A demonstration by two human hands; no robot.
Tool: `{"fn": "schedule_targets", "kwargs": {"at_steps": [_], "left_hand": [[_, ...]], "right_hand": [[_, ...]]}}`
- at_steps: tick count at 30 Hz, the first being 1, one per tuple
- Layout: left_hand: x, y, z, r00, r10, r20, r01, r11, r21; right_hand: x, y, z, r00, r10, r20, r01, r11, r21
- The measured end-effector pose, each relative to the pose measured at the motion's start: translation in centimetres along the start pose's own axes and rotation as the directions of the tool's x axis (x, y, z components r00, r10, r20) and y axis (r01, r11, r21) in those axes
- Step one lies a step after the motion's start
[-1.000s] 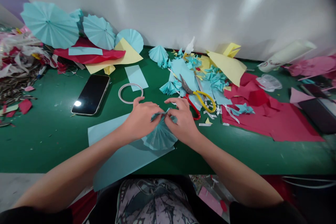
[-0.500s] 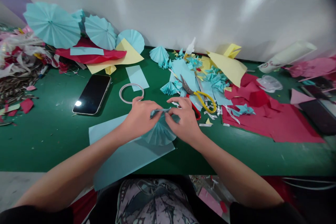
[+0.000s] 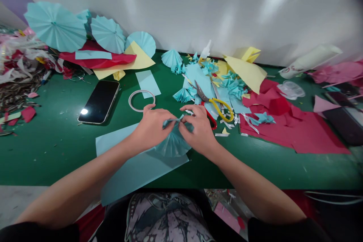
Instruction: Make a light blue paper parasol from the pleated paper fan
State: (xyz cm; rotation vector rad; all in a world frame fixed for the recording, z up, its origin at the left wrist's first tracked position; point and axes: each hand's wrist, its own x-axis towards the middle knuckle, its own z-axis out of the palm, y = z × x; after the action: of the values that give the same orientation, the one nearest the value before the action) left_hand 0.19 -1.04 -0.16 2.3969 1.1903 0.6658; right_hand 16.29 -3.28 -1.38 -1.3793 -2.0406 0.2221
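Observation:
Between my hands is a light blue pleated paper fan (image 3: 172, 144), its folds spread toward me. My left hand (image 3: 153, 125) pinches its upper edge from the left, thumb and fingers closed on the paper. From the right, my right hand (image 3: 198, 128) pinches the same gathered edge, close to the left fingertips. Part of the fan is hidden behind the fingers. Under it lies a flat sheet of light blue paper (image 3: 136, 174), reaching past the table's front edge. A roll of narrow tape (image 3: 129, 101) lies just beyond my left hand.
Scissors with yellow handles (image 3: 222, 110) lie among blue scraps past my right hand. A phone (image 3: 100, 102) is at left, red paper sheets (image 3: 314, 132) at right. Finished-looking blue pleated rosettes (image 3: 56, 26) lean on the back wall. The green table's (image 3: 56, 162) front edge is near me.
Both hands stay nearly in place on the fan. The pinched paper edge between the fingertips has shifted slightly, and the view has moved a little.

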Motion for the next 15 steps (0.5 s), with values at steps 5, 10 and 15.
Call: {"fn": "schedule_targets", "kwargs": {"at_steps": [5,10,15], "left_hand": [[0.01,-0.03,-0.05,1.0,-0.006,-0.009,0.006,1.0,-0.009],[0.02,0.03,-0.1,1.0,-0.007,0.007,0.007,1.0,-0.002],[0.02,-0.05,-0.06,1.0,0.001,-0.001,-0.001,1.0,0.009]], "right_hand": [[-0.05,-0.03,0.02,1.0,-0.003,0.0,0.003,1.0,0.005],[-0.06,-0.01,0.08,1.0,0.002,-0.004,-0.002,1.0,0.004],[-0.05,0.11,0.18,1.0,-0.02,-0.018,0.02,1.0,0.003]]}}
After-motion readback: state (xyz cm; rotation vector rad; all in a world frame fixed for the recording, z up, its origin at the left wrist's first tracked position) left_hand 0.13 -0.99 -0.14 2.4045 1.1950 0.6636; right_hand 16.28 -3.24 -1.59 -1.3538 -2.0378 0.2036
